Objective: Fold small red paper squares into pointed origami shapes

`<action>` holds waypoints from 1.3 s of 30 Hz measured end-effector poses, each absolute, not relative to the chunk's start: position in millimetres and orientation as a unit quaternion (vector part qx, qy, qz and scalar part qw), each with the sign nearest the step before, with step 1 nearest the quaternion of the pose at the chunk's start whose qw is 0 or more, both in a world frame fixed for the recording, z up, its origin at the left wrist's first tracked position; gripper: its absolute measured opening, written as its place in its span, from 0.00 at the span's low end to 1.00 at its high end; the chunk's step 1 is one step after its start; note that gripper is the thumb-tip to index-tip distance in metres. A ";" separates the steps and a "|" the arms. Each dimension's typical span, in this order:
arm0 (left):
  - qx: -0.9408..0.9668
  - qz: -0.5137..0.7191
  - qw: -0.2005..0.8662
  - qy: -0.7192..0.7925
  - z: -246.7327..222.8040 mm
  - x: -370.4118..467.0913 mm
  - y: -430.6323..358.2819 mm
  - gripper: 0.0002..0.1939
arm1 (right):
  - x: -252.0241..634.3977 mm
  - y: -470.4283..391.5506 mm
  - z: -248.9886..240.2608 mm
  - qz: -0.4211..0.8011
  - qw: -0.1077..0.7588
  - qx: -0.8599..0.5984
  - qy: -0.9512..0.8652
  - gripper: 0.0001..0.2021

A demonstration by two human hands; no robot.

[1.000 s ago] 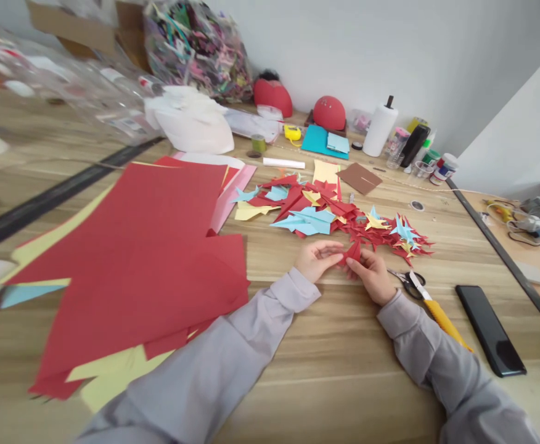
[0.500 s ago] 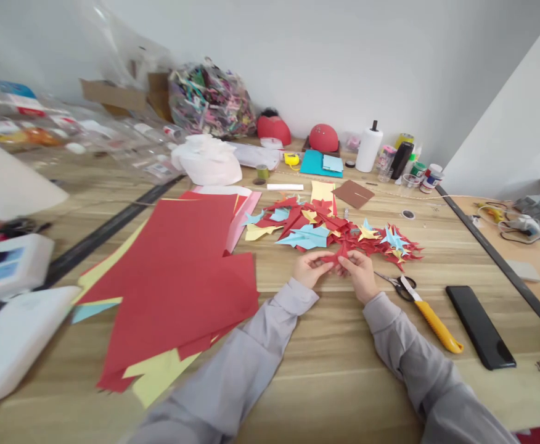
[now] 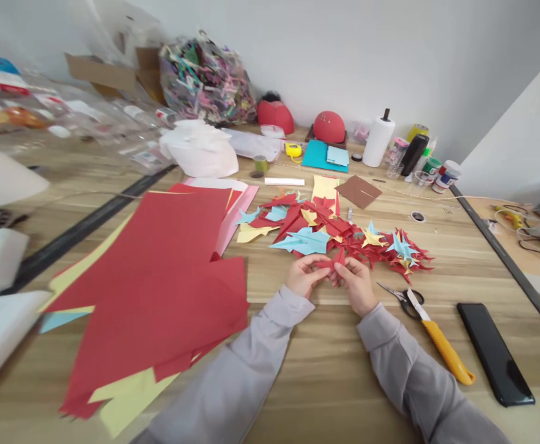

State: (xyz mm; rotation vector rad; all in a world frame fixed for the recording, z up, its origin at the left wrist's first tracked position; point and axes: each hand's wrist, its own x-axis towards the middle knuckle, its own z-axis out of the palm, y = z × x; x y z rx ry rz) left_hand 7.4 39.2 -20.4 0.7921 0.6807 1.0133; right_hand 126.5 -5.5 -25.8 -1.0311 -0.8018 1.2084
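Observation:
A small folded piece of red paper [image 3: 337,259] is pinched between my two hands, above the wooden table. My left hand [image 3: 305,275] grips its left end with thumb and fingers closed. On its right side my right hand [image 3: 355,283] pinches it too; the fingertips partly hide the paper's lower edge. Just beyond lies a pile of folded paper pieces [image 3: 298,217], mostly red, with a light blue folded piece [image 3: 303,240] and some yellow ones. Large red paper sheets [image 3: 159,302] lie to the left, over yellow and blue ones.
Right of my hands lie scissors [image 3: 411,301], a yellow-handled knife [image 3: 445,351] and a black phone [image 3: 495,353]. White tissue [image 3: 200,148], a yellow tape measure [image 3: 293,150], a white bottle [image 3: 378,140] and several jars stand at the back. Clear plastic bottles [image 3: 98,123] crowd the far left.
The camera view has shifted, so the tabletop things sit a little differently in the picture. Both hands still hold the red paper, its pointed part now standing up more visibly between the fingers.

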 end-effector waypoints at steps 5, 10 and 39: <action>0.358 0.448 0.763 0.297 -20.5 7.3 36.9 0.15 | 125.3 -8.3 -23.0 0.523 0.618 -0.455 -0.370 0.07; 0.352 0.433 0.781 0.281 -21.4 8.5 35.7 0.13 | 125.5 -10.9 -23.3 0.508 0.618 -0.467 -0.377 0.07; 0.331 0.447 0.764 0.328 -17.9 4.4 41.5 0.14 | 129.8 -8.7 -19.9 0.488 0.624 -0.470 -0.389 0.09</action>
